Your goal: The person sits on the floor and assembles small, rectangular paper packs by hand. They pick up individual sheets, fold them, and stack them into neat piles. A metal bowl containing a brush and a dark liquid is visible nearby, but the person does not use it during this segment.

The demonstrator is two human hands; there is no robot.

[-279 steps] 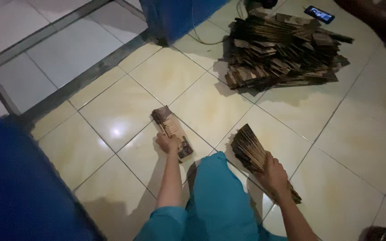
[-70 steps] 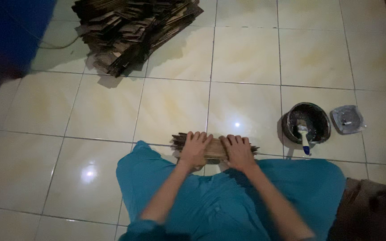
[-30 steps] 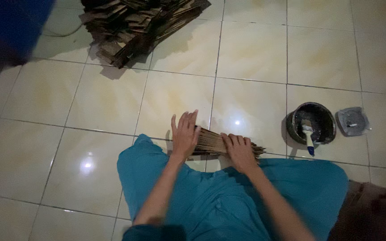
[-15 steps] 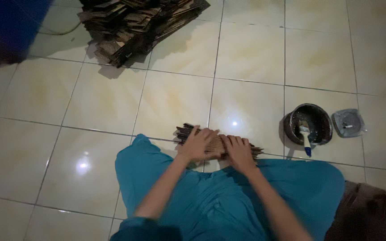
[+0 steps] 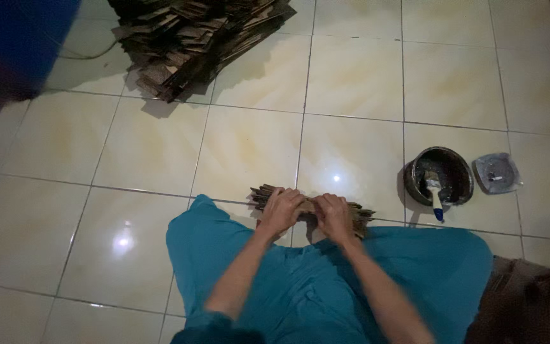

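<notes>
I have both hands, left hand (image 5: 282, 210) and right hand (image 5: 333, 215), clamped on the brown strip bundle (image 5: 358, 215), squaring it; next calls for even pressure.

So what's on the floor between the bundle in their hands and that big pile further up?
Nothing: in the head view only bare glossy floor tiles lie between the held bundle and the big pile.

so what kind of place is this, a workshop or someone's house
Likely a room in a house used for handwork: glossy tiled floor, a big pile of brown strips, and a dark bowl with a brush beside the seated person.
</notes>
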